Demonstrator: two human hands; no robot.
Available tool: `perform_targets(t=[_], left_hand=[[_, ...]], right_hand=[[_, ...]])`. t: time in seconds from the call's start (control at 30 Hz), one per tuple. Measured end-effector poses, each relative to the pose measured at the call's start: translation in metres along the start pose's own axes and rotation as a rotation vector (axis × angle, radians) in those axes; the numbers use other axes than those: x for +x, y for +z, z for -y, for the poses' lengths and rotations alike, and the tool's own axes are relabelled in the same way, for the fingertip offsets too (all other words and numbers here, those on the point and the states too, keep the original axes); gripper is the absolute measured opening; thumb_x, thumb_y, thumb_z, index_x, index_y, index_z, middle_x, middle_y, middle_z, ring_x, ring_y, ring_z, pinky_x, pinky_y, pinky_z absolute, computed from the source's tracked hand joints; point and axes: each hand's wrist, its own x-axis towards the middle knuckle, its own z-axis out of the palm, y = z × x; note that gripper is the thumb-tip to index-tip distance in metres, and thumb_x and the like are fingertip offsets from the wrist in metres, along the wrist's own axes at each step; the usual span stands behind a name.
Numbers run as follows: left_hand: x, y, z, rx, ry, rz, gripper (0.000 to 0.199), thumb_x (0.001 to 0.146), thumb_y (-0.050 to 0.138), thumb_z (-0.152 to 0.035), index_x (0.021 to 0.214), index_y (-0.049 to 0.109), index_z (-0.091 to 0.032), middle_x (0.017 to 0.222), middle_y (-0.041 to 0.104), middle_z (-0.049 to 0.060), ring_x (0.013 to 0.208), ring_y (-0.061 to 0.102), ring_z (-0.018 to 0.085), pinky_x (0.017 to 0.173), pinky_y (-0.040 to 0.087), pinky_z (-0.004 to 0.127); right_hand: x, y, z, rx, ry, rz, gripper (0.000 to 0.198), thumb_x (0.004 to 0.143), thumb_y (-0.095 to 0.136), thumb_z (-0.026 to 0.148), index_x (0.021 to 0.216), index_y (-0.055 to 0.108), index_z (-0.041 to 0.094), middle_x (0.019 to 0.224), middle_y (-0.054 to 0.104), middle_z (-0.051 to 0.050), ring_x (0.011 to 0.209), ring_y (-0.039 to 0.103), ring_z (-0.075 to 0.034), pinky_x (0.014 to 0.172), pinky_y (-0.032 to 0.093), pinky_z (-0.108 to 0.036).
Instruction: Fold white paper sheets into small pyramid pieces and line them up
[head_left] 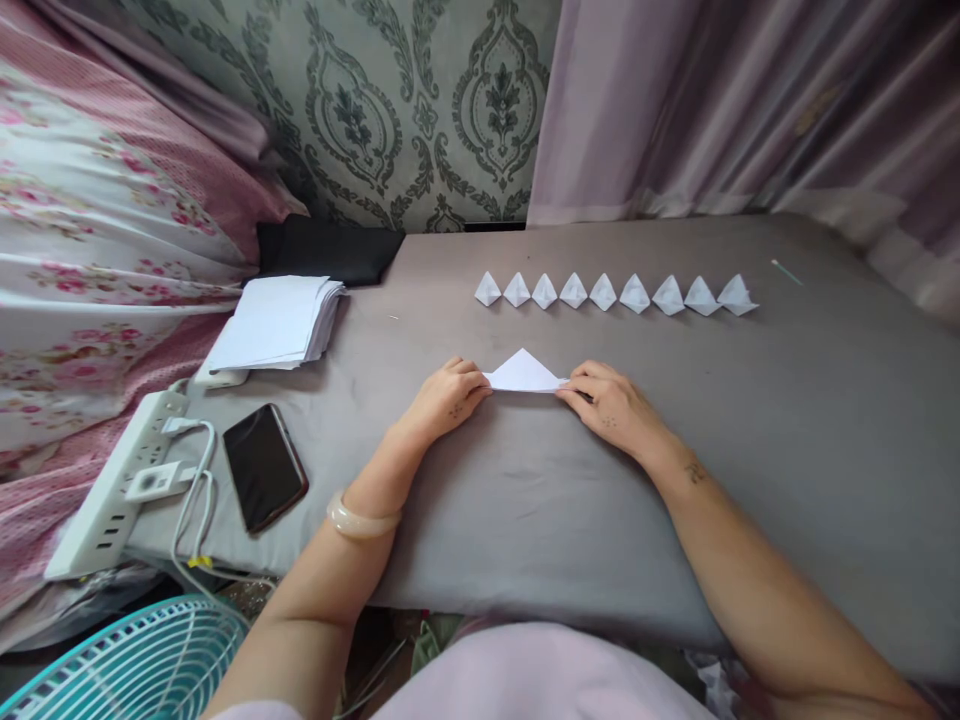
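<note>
A sheet of white paper [524, 372], folded to a peak at its far side, lies flat on the grey cloth in front of me. My left hand [452, 393] pinches its left end between thumb and fingers. At the opposite end, my right hand [602, 398] grips the paper's right corner in the same way. Beyond the hands stands a row of several small folded white paper shapes [604, 292], each with a pointed top.
To the left are a stack of white paper [274, 322], a black phone [265, 467] and a white power strip [120, 490] with plugged-in cables. A black folder-like item [330, 252] lies behind the stack. A turquoise fan [142, 665] stands below the table edge. A thin stick [786, 271] lies far right.
</note>
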Motion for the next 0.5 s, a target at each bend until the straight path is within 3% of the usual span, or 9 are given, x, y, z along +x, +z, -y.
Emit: perform_targets(t=[0.27, 0.5], left_hand=[[0.003, 0.007, 0.006, -0.221, -0.278, -0.094, 0.022, 0.083, 0.064, -0.037, 0.084, 0.071, -0.016, 0.087, 0.064, 0.008, 0.080, 0.057, 0.019, 0.076, 0.048, 0.034], [0.005, 0.008, 0.012, -0.276, -0.390, -0.102, 0.024, 0.077, 0.068, -0.038, 0.076, 0.069, -0.014, 0.081, 0.060, 0.006, 0.072, 0.054, 0.016, 0.071, 0.046, 0.032]], right_hand=[[0.009, 0.005, -0.009, 0.206, 0.311, -0.040, 0.024, 0.079, 0.063, 0.044, 0.075, 0.072, 0.022, 0.091, 0.066, -0.003, 0.071, 0.057, -0.015, 0.068, 0.044, -0.030], [0.020, 0.003, -0.013, 0.250, 0.391, 0.021, 0.023, 0.073, 0.067, 0.040, 0.064, 0.071, 0.019, 0.089, 0.066, -0.005, 0.074, 0.059, -0.017, 0.068, 0.045, -0.029]])
